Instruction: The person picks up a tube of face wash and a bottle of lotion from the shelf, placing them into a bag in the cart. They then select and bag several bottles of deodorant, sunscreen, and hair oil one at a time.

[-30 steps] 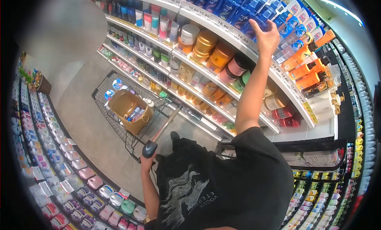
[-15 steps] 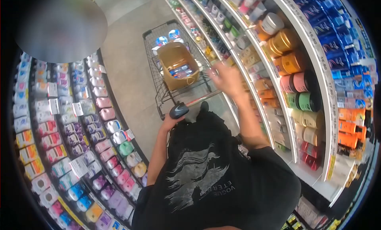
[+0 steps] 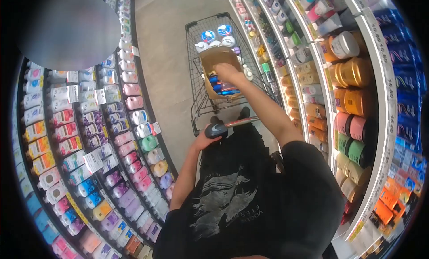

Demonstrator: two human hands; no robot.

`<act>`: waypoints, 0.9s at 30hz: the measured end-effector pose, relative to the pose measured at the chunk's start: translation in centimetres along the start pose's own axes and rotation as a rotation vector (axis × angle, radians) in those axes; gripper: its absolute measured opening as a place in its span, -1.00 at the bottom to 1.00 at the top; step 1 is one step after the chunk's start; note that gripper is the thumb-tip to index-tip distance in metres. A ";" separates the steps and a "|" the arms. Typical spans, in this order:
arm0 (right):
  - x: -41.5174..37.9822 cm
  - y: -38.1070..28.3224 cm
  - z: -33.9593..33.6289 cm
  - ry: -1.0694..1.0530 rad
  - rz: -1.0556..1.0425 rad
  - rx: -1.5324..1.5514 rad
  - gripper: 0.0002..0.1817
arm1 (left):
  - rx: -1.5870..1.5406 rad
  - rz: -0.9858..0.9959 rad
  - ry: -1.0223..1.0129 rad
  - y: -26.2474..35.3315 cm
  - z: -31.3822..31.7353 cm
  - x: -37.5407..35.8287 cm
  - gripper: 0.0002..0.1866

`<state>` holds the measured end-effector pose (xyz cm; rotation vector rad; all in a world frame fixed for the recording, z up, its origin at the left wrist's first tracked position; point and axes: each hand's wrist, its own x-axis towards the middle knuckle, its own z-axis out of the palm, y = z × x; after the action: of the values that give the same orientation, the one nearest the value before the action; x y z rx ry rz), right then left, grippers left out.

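A wire shopping cart point(image 3: 196, 58) stands in front of me, with an open brown cardboard box point(image 3: 209, 58) inside it. Blue items point(image 3: 223, 88) lie in the box. My right hand point(image 3: 228, 74) reaches over the box; its fingertips are down inside, and what they touch is too small to make out. My left hand point(image 3: 204, 140) is closed at the left end of the cart's handle point(image 3: 241, 121), beside a dark rounded object point(image 3: 216, 130) with a white swoosh mark. Whether the hand grips that object or the bar beneath is hidden.
Shelves of bottles point(image 3: 94, 129) line the left side. Shelves with jars point(image 3: 353, 75) and tubes run along the right, close to my right arm. White bottles and round blue-and-white tops point(image 3: 208, 36) sit in the cart's far part. The grey floor point(image 3: 163, 49) shows left of the cart.
My right hand has moved from the cart's right side to over the box, its fingers now inside. The cart and my left hand appear farther right in the view.
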<state>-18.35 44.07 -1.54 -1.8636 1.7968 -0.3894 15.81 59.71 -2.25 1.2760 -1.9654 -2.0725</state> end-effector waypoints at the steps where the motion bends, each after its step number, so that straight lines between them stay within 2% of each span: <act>1: 2.5 0.3 2.9 -0.085 -0.008 -0.036 -0.77 | 0.020 0.023 0.032 0.2 0.2 -0.4 -0.20; 3: 4.6 1.6 6.7 -0.181 -0.026 -0.067 -0.74 | -0.014 0.025 0.059 0.8 1.2 -0.8 -0.20; 5: 5.7 2.0 9.9 -0.406 0.024 -0.245 -0.68 | 0.000 0.014 0.085 1.3 1.7 -0.9 -0.17; 8: 6.4 4.8 15.1 -0.389 0.013 -0.378 -0.66 | -0.118 -0.015 0.151 0.9 2.6 -1.0 -0.15; 11: 6.1 7.2 18.0 -0.412 -0.064 -0.290 -0.73 | -0.106 -0.025 0.198 0.6 3.3 -1.0 -0.17; 15: 5.3 6.9 16.5 -0.407 -0.135 -0.280 -0.74 | -0.132 -0.021 0.202 1.1 3.7 -1.2 -0.19; 19: 3.8 7.5 14.5 -0.370 -0.110 -0.206 -0.75 | -0.162 0.002 0.161 0.5 4.1 -1.4 -0.20; 21: 3.1 8.1 13.4 -0.188 -0.233 -0.125 -0.73 | -0.124 -0.019 0.137 0.6 4.0 -1.6 -0.19; 22: 2.9 8.2 12.8 -0.170 -0.219 -0.129 -0.73 | -0.096 -0.052 0.120 0.7 3.8 -1.7 -0.18; 25: 1.9 6.6 11.9 -0.345 -0.051 0.016 -0.68 | -0.053 -0.034 0.078 0.8 3.5 -1.8 -0.16; 26: 1.0 5.8 11.9 -0.334 -0.037 0.014 -0.68 | -0.046 -0.026 0.064 0.7 3.4 -1.8 -0.16; 27: 0.0 5.2 12.0 -0.490 -0.042 0.016 -0.68 | -0.004 -0.015 0.071 0.6 3.4 -1.8 -0.16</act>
<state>-16.21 46.12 -14.24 -1.7933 1.4193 0.0427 14.85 63.36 -1.19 1.3480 -1.9279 -2.0070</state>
